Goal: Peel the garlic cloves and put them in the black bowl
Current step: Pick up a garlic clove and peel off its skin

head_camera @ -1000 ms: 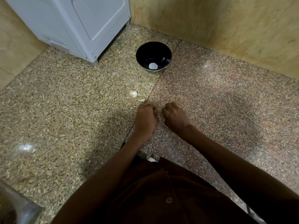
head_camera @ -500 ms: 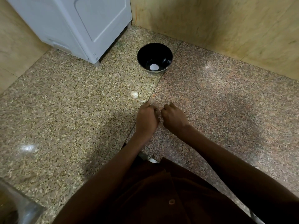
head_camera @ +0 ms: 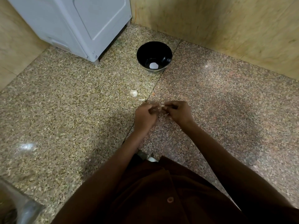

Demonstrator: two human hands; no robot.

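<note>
Head view: left hand (head_camera: 145,117) and right hand (head_camera: 178,113) pinch garlic clove (head_camera: 162,106), axis unclear

The bowl (head_camera: 154,57) stood on the floor (head_camera: 64,110) in the upper middle of the frame, just right of the appliance (head_camera: 72,25) in the upper left. Below the bowl lay a garlic piece (head_camera: 134,93), with a peel scrap (head_camera: 141,99) just beneath it. Lower still, at centre, the left hand (head_camera: 144,118) and right hand (head_camera: 178,113) met, pinching a clove (head_camera: 161,107) between them.
</note>
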